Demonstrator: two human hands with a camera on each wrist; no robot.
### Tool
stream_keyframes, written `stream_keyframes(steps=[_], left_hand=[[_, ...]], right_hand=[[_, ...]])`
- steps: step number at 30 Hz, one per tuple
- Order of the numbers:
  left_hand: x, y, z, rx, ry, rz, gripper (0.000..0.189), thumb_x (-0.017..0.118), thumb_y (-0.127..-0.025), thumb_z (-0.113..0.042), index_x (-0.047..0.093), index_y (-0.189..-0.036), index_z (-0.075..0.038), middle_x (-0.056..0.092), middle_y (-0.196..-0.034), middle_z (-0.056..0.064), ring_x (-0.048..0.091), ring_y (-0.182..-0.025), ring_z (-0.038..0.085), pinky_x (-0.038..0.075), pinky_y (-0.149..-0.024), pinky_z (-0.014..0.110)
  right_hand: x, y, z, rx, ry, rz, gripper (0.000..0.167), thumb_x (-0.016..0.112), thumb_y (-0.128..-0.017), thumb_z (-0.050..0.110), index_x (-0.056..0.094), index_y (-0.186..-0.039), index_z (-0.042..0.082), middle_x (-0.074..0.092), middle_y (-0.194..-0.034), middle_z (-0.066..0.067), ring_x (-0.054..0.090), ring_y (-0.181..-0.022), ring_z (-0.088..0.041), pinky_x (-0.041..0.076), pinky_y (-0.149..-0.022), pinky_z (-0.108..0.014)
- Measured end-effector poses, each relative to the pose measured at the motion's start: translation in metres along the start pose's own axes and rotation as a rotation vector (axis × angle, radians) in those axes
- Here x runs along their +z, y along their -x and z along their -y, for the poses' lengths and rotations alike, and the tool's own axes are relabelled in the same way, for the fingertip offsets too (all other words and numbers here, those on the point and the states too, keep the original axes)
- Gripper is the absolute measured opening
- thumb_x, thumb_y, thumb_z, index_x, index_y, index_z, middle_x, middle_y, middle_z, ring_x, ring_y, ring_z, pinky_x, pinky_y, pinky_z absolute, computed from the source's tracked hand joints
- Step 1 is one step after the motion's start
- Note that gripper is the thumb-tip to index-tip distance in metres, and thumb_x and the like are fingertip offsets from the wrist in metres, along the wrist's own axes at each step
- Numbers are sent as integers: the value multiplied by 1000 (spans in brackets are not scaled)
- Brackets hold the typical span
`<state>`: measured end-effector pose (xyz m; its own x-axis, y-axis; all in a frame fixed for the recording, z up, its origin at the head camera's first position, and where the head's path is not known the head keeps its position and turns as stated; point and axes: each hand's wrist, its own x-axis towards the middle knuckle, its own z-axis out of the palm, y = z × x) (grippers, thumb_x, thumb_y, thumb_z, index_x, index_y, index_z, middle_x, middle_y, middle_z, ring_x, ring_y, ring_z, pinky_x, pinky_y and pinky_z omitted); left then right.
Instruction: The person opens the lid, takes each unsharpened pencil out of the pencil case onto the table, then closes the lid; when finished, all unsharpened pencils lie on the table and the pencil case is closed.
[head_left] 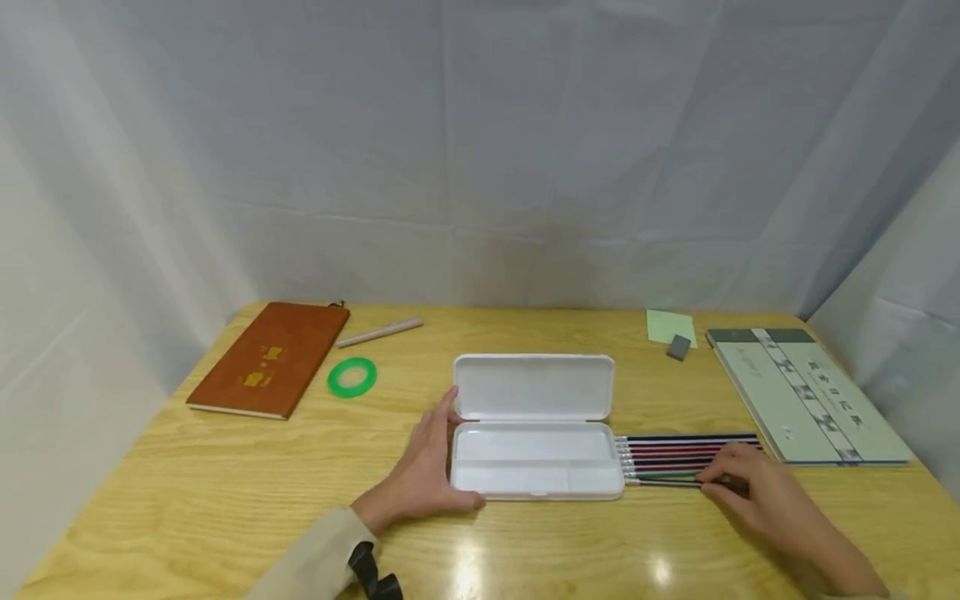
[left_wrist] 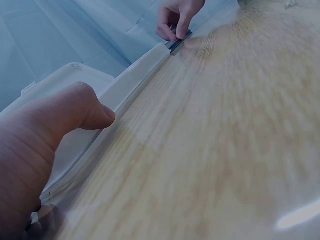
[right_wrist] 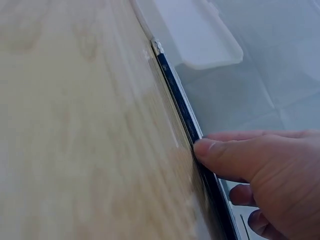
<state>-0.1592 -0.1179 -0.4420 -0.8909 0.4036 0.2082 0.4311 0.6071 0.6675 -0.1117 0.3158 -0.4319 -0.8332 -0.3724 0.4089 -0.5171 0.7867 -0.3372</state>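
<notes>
A white pencil case (head_left: 510, 482) lies with its lid (head_left: 534, 387) raised and nothing inside its compartments. My left hand (head_left: 422, 477) holds the case at its left end, thumb at the front edge and fingers along the side toward the hinge. To the right of the case, several pencils (head_left: 675, 451) lie side by side, eraser ends toward it. With thumb and fingers, my right hand (head_left: 768, 493) pinches the nearest dark pencil (right_wrist: 175, 90) partway along its length. The far ends of some pencils are hidden behind that hand.
At the left are a brown notebook (head_left: 273, 358), a pale pen (head_left: 380, 332) and a green tape ring (head_left: 335, 379). A grey eraser (head_left: 678, 347) overlaps a green sticky note (head_left: 663, 323) at the back right. Beyond the pencils lies a pale green book (head_left: 772, 400). White curtains (head_left: 525, 167) surround the table.
</notes>
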Motion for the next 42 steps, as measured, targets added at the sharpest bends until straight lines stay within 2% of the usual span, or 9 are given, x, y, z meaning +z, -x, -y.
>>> stream_keyframes(steps=[5,13,15,18,23,27,32,37,42], left_hand=[[0,0,0,6,-2,1,136,87,-50,-37,4,-155,-11,43,-123,2,41,-115,21,34,-101,48],[1,0,2,20,-10,-17,137,87,-48,-37,5,-155,-11,43,-122,2,42,-115,22,34,-101,48],[2,0,2,30,-17,-25,137,87,-48,-38,6,-154,-10,44,-122,3,42,-115,22,35,-101,47],[1,-1,2,42,-20,-28,136,87,-48,-38,6,-154,-10,44,-122,3,42,-115,22,35,-101,47],[-2,-1,2,22,-14,-19,134,87,-49,-37,7,-154,-9,43,-123,3,42,-116,23,36,-101,48],[-2,1,4,26,31,-32,133,88,-49,-32,8,-153,-9,45,-122,3,48,-112,19,38,-98,42],[0,1,3,33,129,-36,135,90,-47,-23,6,-152,-13,48,-119,5,57,-100,14,45,-92,35],[0,0,1,6,95,-25,134,89,-48,-28,8,-153,-9,48,-121,6,50,-103,15,44,-91,36],[-3,0,1,50,6,-9,113,86,-51,-36,33,-146,-7,50,-125,4,45,-111,17,38,-97,43]], right_hand=[[6,-11,7,3,8,-5,33,83,-66,3,64,-77,28,52,-77,19,41,-67,6,38,-55,-18],[14,-43,29,-17,33,78,23,82,-73,19,63,-83,24,49,-79,16,42,-70,4,42,-60,-22],[18,-56,34,-28,-39,64,22,79,-78,16,64,-94,16,49,-78,14,41,-66,4,41,-57,-21],[25,-75,41,-11,-180,36,38,70,-85,9,56,-120,3,51,-77,11,40,-61,3,39,-53,-20],[35,-103,55,159,-554,88,57,49,-100,13,25,-149,-2,52,-73,-3,41,-58,-5,39,-54,-24],[40,-111,58,295,-814,78,50,37,-104,21,26,-146,-5,45,-68,-1,39,-56,-7,35,-51,-28],[42,-102,50,281,-966,75,36,29,-106,29,44,-123,1,46,-69,5,41,-56,-5,32,-48,-28],[35,-89,46,185,-906,221,32,29,-106,25,56,-110,8,46,-64,7,41,-52,-6,36,-45,-30],[29,-78,47,52,-687,405,24,52,-98,13,58,-120,6,47,-65,5,37,-51,-4,37,-46,-24]])
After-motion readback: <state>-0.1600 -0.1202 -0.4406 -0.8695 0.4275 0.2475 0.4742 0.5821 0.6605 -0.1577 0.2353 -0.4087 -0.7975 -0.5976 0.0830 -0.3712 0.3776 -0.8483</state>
